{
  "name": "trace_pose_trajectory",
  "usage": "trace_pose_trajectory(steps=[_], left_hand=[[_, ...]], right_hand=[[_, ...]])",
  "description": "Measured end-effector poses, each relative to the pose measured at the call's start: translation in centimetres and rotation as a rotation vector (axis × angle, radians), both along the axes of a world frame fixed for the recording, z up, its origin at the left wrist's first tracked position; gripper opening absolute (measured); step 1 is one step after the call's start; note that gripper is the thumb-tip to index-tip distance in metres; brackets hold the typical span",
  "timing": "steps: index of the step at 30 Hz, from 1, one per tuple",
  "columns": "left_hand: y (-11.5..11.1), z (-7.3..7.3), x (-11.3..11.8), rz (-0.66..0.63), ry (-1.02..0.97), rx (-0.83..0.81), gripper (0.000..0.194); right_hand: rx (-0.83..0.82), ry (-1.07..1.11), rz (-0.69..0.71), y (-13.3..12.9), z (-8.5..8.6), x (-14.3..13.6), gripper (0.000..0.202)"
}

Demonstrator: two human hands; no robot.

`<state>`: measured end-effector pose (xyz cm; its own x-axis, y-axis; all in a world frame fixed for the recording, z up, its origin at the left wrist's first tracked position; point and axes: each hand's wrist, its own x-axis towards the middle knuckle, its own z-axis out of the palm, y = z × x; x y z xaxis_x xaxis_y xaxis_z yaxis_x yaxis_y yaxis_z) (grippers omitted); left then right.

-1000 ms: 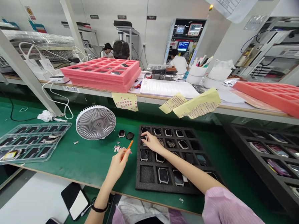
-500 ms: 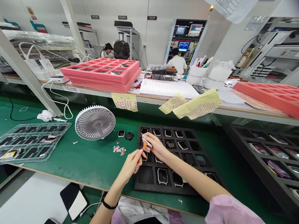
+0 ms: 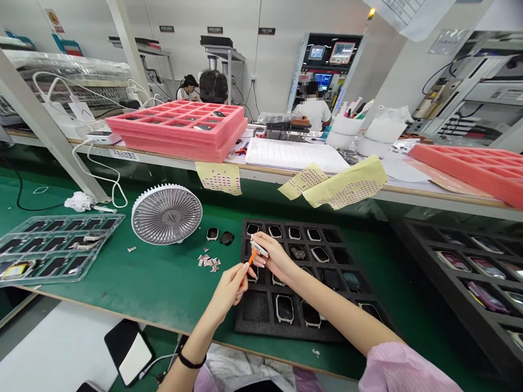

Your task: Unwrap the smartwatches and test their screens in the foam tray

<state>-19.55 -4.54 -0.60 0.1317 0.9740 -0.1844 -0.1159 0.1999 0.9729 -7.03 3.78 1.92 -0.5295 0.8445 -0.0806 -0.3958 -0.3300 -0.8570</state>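
My left hand [image 3: 231, 284] pinches a thin orange stick [image 3: 252, 257], its tip touching the side of a small light-coloured watch case [image 3: 259, 248]. That watch case sits in the closed fingers of my right hand [image 3: 273, 257], which cover most of it. Both hands are above the left part of a black foam tray [image 3: 262, 330], whose compartments hold several watch cases [image 3: 284, 309]. Left of my hands, another watch case [image 3: 212, 233] and a dark rounded part [image 3: 227, 238] lie on the green bench beside several small scraps [image 3: 209, 262].
A grey round fan [image 3: 166, 215] stands on the green bench [image 3: 161, 289]. Clear plastic trays [image 3: 73, 276] lie at the left, and another black tray [image 3: 473, 308] at the right. Pink foam trays [image 3: 175, 143] sit on the shelf. Two people are in the background.
My right hand has turned the watch case slightly, so more of its side shows. The orange stick's tip has stayed against it. A person in the background has shifted a little.
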Motion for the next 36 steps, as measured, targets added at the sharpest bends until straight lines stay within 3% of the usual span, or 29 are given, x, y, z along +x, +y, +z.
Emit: trace_pose_trajectory(steps=[22, 36], left_hand=[[-0.5, 0.6, -0.2, 0.024, 0.034, 0.029, 0.050], [-0.5, 1.1, -0.8, -0.037, 0.056, 0.011, 0.050]], right_hand=[[0.030, -0.025, -0.008, -0.6, 0.1, -0.1, 0.034], [0.124, -0.057, -0.059, -0.6, 0.4, 0.2, 0.031]])
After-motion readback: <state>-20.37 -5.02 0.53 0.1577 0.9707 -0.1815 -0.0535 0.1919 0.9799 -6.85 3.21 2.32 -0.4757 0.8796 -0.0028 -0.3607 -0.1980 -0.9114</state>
